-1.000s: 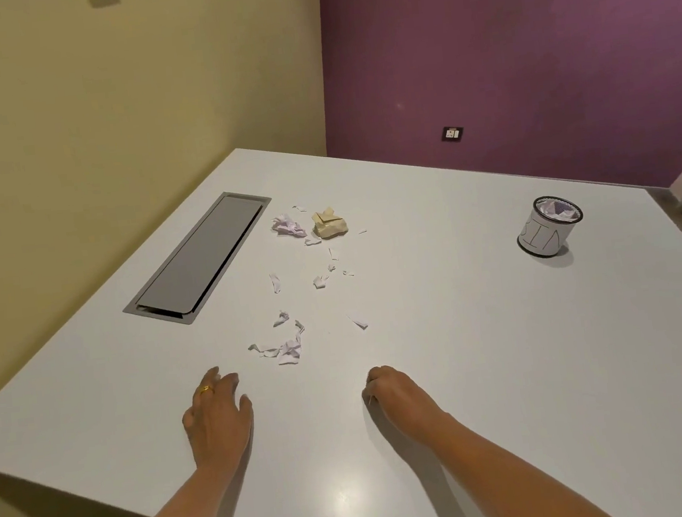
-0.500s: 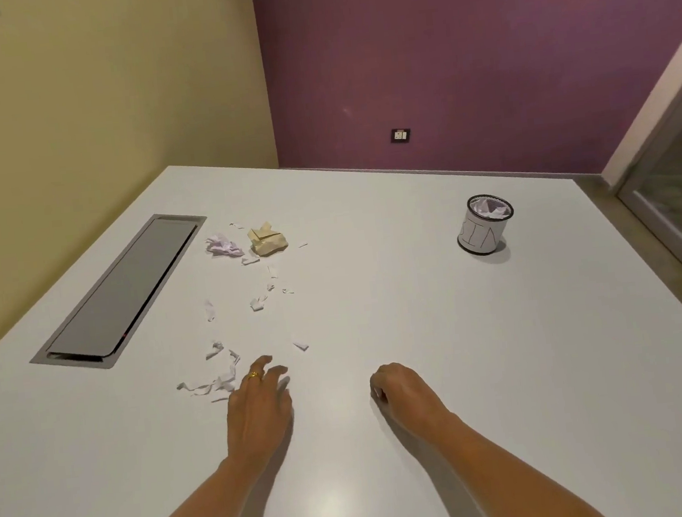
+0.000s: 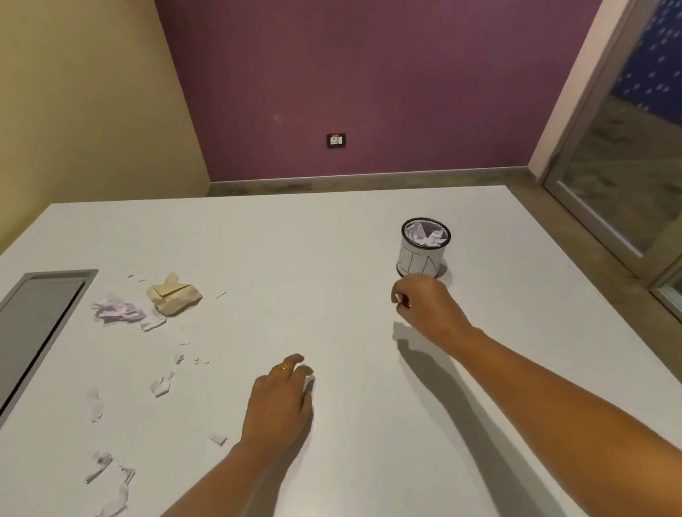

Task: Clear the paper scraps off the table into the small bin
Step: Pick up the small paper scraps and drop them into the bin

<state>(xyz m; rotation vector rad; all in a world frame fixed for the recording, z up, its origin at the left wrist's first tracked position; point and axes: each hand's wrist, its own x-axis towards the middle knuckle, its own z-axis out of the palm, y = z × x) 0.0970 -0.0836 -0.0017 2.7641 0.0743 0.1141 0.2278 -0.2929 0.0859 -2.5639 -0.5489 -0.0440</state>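
Observation:
A small white bin with a black mesh rim stands on the white table, crumpled paper inside it. My right hand hovers just in front of the bin, fingers curled round a small white paper scrap that peeks out at its fingertips. My left hand rests on the table with relaxed fingers, a ring on one of them. Several white paper scraps lie at the left, with a crumpled lilac-white ball and a crumpled beige paper farther back.
A grey recessed cable hatch is set into the table at the far left. Yellow and purple walls stand behind the table. A glass door and bare floor lie to the right, past the table's edge.
My right hand has travelled forward and right from the table's middle to just in front of the bin. My left hand has slid right, away from the scraps. The view has swung right.

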